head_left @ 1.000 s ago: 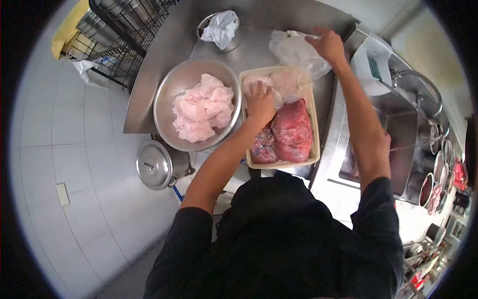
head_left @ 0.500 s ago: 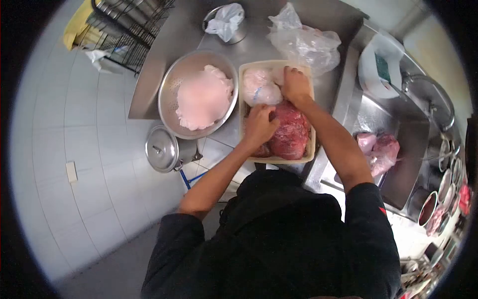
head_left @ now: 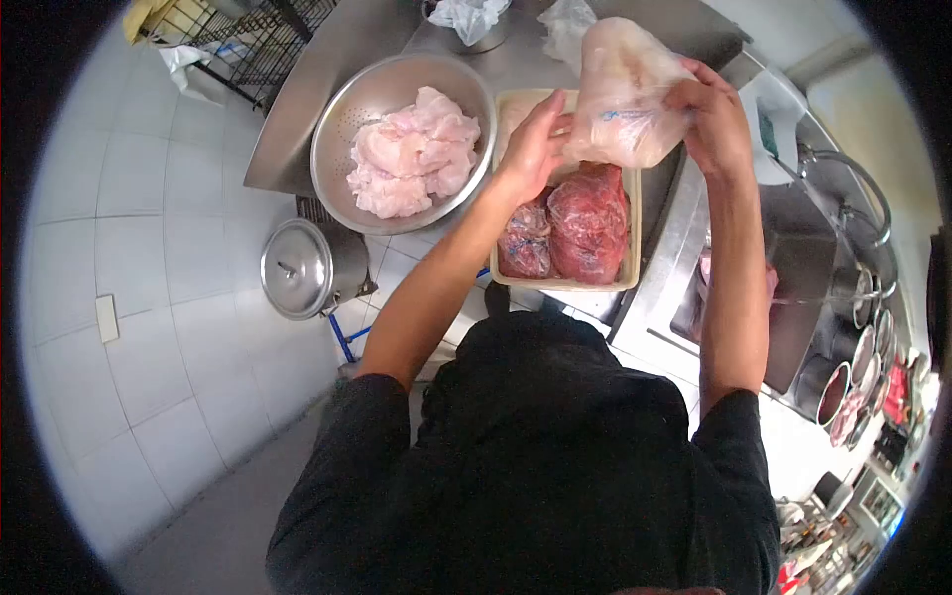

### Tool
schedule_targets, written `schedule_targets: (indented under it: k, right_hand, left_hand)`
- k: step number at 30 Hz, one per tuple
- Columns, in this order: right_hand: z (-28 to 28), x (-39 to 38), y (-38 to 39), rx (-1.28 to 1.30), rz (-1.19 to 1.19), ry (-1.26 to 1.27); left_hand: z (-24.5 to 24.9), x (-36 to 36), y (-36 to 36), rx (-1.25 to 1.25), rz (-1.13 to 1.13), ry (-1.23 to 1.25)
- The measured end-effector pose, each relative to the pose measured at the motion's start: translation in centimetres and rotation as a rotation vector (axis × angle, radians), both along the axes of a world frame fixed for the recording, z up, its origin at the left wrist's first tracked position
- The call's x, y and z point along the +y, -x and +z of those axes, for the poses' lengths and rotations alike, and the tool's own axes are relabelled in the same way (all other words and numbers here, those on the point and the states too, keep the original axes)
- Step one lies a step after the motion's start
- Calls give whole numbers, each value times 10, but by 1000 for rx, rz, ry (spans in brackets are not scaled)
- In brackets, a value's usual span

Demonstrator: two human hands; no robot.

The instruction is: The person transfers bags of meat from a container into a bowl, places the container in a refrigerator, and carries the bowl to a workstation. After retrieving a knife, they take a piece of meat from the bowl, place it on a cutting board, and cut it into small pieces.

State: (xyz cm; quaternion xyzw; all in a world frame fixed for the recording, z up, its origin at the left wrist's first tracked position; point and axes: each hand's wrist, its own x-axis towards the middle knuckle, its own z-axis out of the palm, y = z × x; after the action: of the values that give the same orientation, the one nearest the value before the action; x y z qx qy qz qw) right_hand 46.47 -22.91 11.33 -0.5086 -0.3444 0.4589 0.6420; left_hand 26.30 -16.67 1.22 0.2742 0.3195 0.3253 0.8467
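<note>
A clear plastic bag of pale meat [head_left: 633,89] is held up over the far end of a cream tub [head_left: 635,238]. My right hand [head_left: 719,121] grips the bag by its right side, thumb in front. My left hand [head_left: 537,147] is at the bag's lower left edge, fingers extended and apart, not wrapped round it. Below, in the tub, lie a large bag of dark red meat [head_left: 589,228] and a smaller wrapped red piece [head_left: 525,243]. To the left, a metal colander [head_left: 332,149] holds pale raw chicken pieces [head_left: 412,154].
A bag-lined metal pot [head_left: 476,25] and a crumpled plastic bag [head_left: 565,30] sit at the back of the steel counter. At right is a sink [head_left: 793,317] with meat in it. A lidded pot [head_left: 297,268] stands low at left, by a wire rack [head_left: 273,50].
The bag of pale meat has been lifted out of the tub, up and to the right, in my right hand. My left hand has opened and moved up off the red meat. The view has shifted.
</note>
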Motion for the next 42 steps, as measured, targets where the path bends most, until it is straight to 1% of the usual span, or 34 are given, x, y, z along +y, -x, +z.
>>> schedule_targets:
  k: [2,3,4,5,6,7,9,10,11,12,13,16,19,20,21,22,23,24,25,26,27,29,30,31,32,33,34,36,39,41,42]
  right_hand:
    - [-5,-24,3,178,-68,36]
    - [-13,-34,4,268,-97,52]
    - [-26,-43,9,223,-116,93]
    - [-35,-55,14,248,-110,155]
    - [-34,-72,29,273,-102,213]
    - [-33,-82,43,295,-95,267]
    - [-43,-97,77,102,-48,360]
    - [-60,-100,80,-98,-5,473]
    - [-77,-102,78,-11,59,478]
    - [-96,-109,83,-36,-18,507]
    - [-102,-112,86,-67,-93,529]
    - [-104,-122,89,206,-60,369]
    - [-114,-126,85,32,-141,440]
    - [-118,-128,78,-118,-244,447]
    - [-118,-135,68,-334,-363,519]
    - [-78,-139,72,-519,-392,605]
    - [-75,-146,51,-453,-346,642]
    - [-33,-145,72,-225,-285,557]
    - [-39,-149,59,-155,-298,473]
    - [-42,-155,49,-244,-310,477]
    - [-32,-154,51,-333,-325,480]
    - [-36,-146,61,-307,-323,432]
    - [-52,-143,60,-423,-293,451]
    - [-67,-141,59,-539,-267,468]
    - [-101,-141,52,-628,-204,529]
    - [-119,-141,57,-786,-165,516]
    - [-115,-140,64,-522,-204,540]
    - [-111,-142,65,-576,-250,531]
    - [-117,-148,61,-652,-258,575]
    - [-125,-151,56,-703,-246,624]
    - [-126,-150,54,-810,-260,636]
  left_hand:
    - [16,3,-11,-410,-182,124]
    - [26,0,-11,-382,-212,113]
    - [36,-6,-10,-353,-239,102]
    - [40,-16,-6,-322,-263,93]
    - [34,-28,-2,-243,-172,-20]
    - [25,-33,-2,-102,-130,-80]
    - [4,-59,-3,205,-101,-191]
    - [-10,-74,-5,340,-58,-316]
    - [-27,-80,-2,417,-35,-439]
    - [-46,-86,3,585,-53,-579]
    - [-50,-88,5,749,-64,-724]
    - [-50,-94,16,799,-54,-828]
    - [-38,-101,18,701,-55,-834]
    - [-39,-107,14,670,-32,-862]
    - [-31,-111,14,607,-13,-905]
    - [-14,-115,15,561,-45,-874]
    - [-2,-120,16,515,-82,-839]
    - [-2,-127,12,435,-78,-840]
    - [2,-130,11,353,-75,-846]
    - [4,-134,13,328,-111,-832]
    - [1,-136,17,372,-96,-906]
    - [-9,-138,25,442,-80,-1066]
    - [-7,-135,34,487,-124,-1144]
    - [-20,-134,33,526,-9,-1326]
    - [-30,-129,33,479,-64,-1388]
    - [-38,-122,32,432,-112,-1450]
    - [-46,-118,30,391,-116,-1503]
    - [-57,-115,25,331,-113,-1589]
    - [-62,-114,23,327,-121,-1587]
    - [-64,-114,22,316,-99,-1638]
    - [-65,-113,19,310,-94,-1669]
